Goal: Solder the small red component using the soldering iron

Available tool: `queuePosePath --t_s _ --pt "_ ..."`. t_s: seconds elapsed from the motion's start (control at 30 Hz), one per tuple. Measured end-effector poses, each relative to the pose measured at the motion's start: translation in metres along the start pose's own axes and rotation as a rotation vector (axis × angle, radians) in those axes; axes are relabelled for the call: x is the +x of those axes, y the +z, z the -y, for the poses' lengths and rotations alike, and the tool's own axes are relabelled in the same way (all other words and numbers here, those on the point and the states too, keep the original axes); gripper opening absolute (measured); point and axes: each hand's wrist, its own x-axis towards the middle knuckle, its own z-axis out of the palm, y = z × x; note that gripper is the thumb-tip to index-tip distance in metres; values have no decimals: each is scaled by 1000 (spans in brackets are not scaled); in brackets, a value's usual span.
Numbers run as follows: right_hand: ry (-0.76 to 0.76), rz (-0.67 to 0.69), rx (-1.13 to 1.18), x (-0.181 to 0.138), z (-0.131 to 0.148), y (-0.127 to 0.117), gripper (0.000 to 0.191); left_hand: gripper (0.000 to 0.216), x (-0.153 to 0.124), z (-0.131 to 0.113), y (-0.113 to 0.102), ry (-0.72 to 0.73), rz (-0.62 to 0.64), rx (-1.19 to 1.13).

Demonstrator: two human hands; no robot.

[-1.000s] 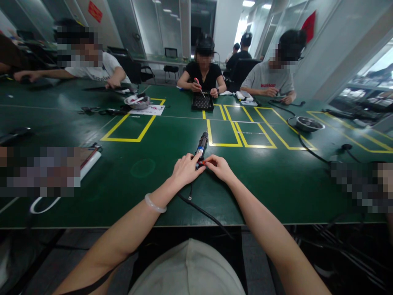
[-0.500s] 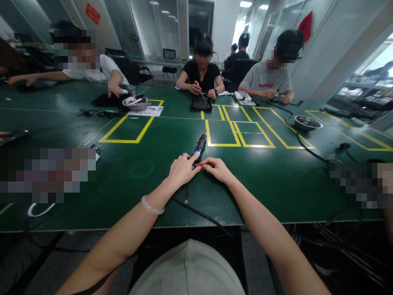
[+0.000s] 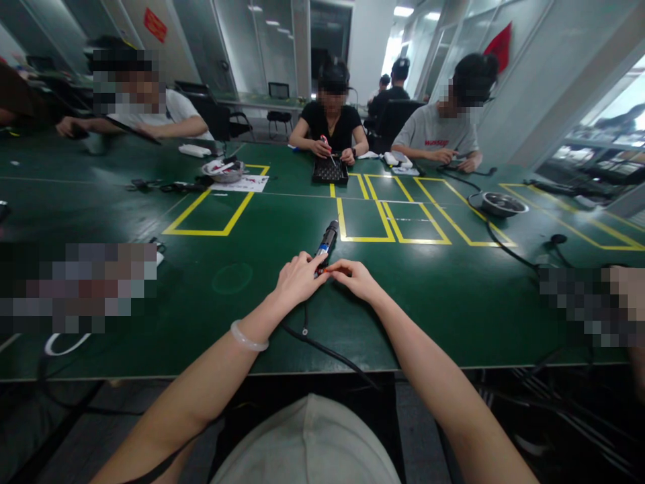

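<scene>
Head: dark tool (image 3: 327,242) projects beyond both hands (image 3: 299,279) (image 3: 357,277).

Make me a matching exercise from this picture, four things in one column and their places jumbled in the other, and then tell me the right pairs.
Things
1. Pale bracelet
2. Black tool with a blue band
3. Small orange piece
4. Black tray

Places
A. At the fingertips of the right hand
B. Across the table, before the person in the black shirt
C. Around the left wrist
D. Partly under the left hand, far end pointing away from the wearer

Pairs
1-C, 2-D, 3-A, 4-B
</scene>
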Motion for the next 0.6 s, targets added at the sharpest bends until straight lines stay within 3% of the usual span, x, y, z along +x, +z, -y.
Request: queuePosePath --t_s 0.33,0.6 --pt "30 -15 -32 0 3 1 21 59 -2 23 -8 -4 35 87" --pt "52 -13 -125 -1 6 0 19 63 -11 85 -24 -171 84 94"
